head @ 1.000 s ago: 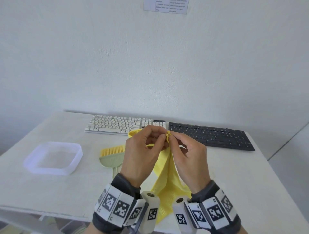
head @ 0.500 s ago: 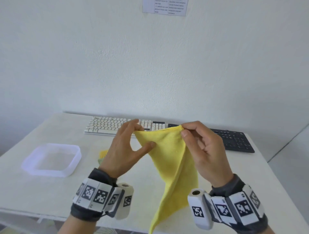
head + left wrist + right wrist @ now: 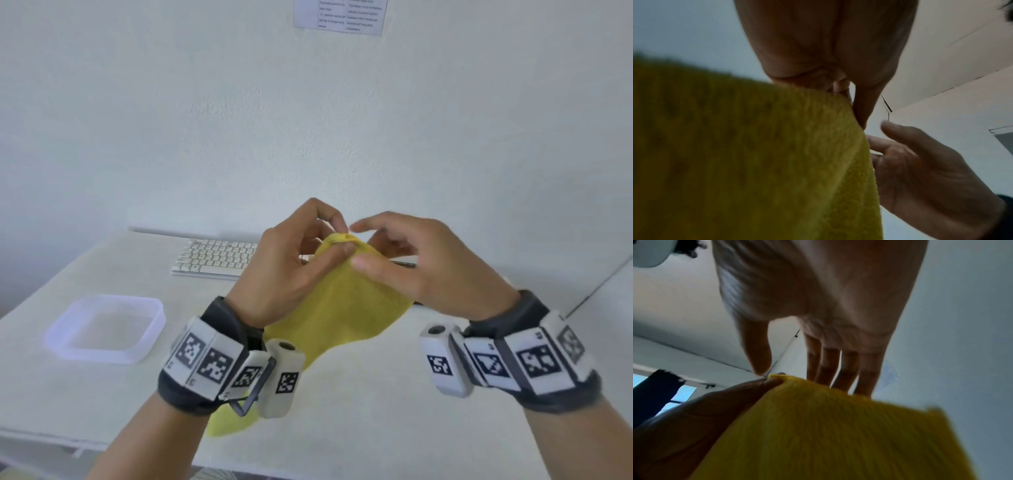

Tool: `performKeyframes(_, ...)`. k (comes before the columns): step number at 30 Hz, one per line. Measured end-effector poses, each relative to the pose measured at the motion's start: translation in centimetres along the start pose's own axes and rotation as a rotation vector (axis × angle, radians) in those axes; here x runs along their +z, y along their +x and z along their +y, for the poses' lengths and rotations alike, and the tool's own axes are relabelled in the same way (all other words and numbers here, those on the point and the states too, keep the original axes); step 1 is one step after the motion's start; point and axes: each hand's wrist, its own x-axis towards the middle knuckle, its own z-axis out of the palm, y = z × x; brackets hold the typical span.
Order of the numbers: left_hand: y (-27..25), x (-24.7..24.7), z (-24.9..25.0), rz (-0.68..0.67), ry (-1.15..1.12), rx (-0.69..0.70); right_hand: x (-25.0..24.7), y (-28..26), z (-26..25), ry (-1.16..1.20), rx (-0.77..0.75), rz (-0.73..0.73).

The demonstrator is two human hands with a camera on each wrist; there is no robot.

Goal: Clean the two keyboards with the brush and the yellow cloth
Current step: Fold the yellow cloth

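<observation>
Head view: the left hand (image 3: pixel 284 270) pinches the yellow cloth (image 3: pixel 342 308) at its top fold, in front of the white keyboard (image 3: pixel 219 257); the right hand (image 3: pixel 421 270) hovers spread. Left wrist: cloth (image 3: pixel 756 162) hangs limp — soft, light. Right wrist: fingers (image 3: pixel 838 368) straight behind the fold — best gripped at corners.

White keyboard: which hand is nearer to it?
Left. The left hand, pinching the yellow cloth, is held up beside the white keyboard's right end; the right hand is farther right.
</observation>
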Motion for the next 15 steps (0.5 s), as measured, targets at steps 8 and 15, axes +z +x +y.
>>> performKeyframes(8,-3.7,0.1,-4.2,0.069,0.137,-0.143,0.3,1.6,-1.3,0.004,-0.11,-0.026)
performKeyframes(15,-10.3,0.2,-10.9,-0.1,0.243,-0.324,-3.5,0.6,0.3,0.013,-0.138,0.218)
